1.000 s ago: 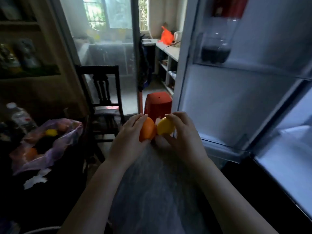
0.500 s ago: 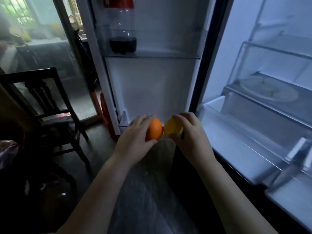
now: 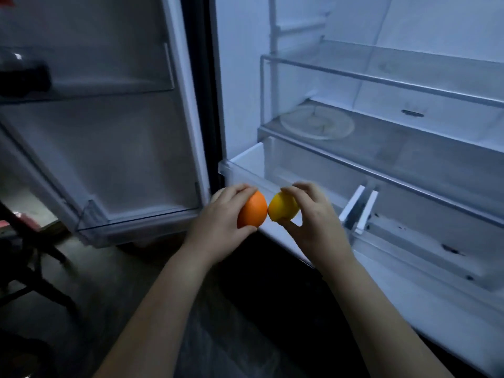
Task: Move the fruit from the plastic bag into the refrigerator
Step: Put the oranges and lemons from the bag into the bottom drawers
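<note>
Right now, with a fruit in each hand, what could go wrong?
The right hand only pinches the yellow fruit between fingertips and thumb, so it might slip. Both fruits sit about at the front edge of the open drawer, not clearly inside, so a dropped one could hit the floor. The orange fruit in the left hand touches the yellow one; a bump might knock one loose.

Refrigerator (image 3: pixel 240 77) wide open, and the pulled-out drawer (image 3: pixel 240 159) gapes right ahead, its left half open from above. White dividers (image 3: pixel 357 207) stand upright to the right; the glass shelf (image 3: pixel 409 148), plate (image 3: pixel 317 124) on it, roofs the drawer's back; the open door (image 3: pixel 122 148) walls off the left side.
</note>
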A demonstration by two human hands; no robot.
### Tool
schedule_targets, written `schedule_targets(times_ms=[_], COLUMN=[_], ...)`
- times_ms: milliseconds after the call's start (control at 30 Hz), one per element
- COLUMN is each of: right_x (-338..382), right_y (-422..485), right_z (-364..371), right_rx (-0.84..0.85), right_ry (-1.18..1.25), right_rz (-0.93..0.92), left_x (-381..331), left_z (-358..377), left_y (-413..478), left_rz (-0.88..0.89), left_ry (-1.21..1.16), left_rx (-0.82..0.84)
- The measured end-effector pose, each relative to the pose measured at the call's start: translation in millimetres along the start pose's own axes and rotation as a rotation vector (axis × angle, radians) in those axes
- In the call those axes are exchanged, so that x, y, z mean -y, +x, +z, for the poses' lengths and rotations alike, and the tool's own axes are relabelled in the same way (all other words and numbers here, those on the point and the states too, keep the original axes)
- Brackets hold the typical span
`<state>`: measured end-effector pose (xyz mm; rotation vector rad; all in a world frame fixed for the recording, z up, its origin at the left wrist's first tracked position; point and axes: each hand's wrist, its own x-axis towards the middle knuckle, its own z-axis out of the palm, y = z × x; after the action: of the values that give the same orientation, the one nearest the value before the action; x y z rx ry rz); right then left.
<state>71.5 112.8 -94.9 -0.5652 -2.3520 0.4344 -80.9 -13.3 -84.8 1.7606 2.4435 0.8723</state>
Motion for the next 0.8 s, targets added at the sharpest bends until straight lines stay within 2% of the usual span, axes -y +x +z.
schedule_targets(times_ms=[333,633,800], right_x=[-77.7,-126.9,-149.4], right_y=[-26.0,-22.0,-11.5], right_z=[-84.5,-97.9,-95.9], right_rx=[-0.096,-0.092,-0.047], right_ry=[-0.133,-0.137,-0.143], right_rz=[0.235,0.478,0.535], left_x=[-76.9,-94.4,-83.5], left_z=[63.6,111.9,119.2], left_y=[91.5,156.4,192.5], left_rz=[0.364,0.58,0.667], left_ry=[-0.075,-0.059,0.013], left_rx=[0.13,0.269,0.325])
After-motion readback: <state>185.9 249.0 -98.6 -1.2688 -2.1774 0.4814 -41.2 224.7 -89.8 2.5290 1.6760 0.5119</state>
